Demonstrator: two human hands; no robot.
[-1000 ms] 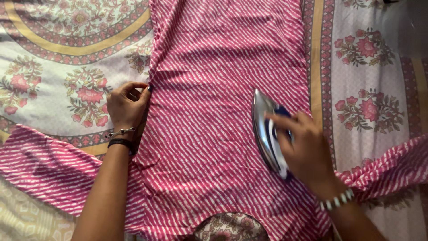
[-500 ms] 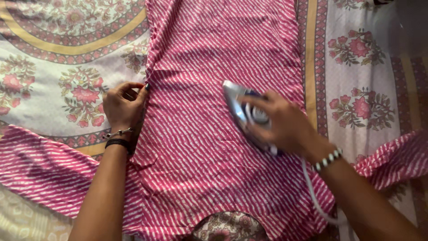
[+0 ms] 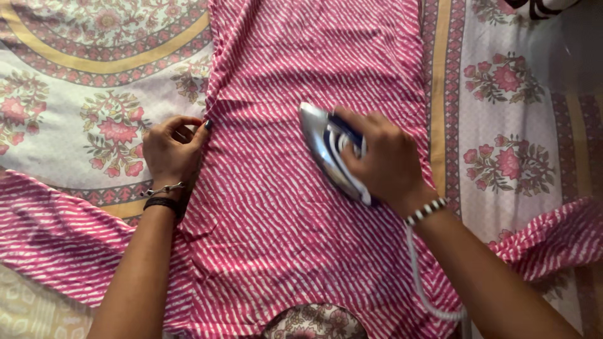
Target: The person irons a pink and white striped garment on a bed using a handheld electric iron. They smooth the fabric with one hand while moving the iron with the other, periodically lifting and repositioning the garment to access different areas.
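Observation:
A pink garment with white slanted stripes (image 3: 282,238) lies flat on a floral bedsheet (image 3: 81,94). My right hand (image 3: 386,160) grips the handle of a silver and blue electric iron (image 3: 323,150), whose soleplate rests on the middle of the garment. Its white cord (image 3: 424,282) runs back along my right forearm. My left hand (image 3: 171,149) pinches the garment's left side edge, holding the cloth taut. Bracelets sit on both wrists.
The garment's sleeves spread out to the left (image 3: 56,232) and right (image 3: 553,238). Its round neckline (image 3: 314,321) lies at the bottom edge. A dark striped item (image 3: 540,7) sits at the top right corner.
My right hand has slid the iron leftward and up across the garment, from the right side toward the middle. My left hand has kept its pinch on the edge.

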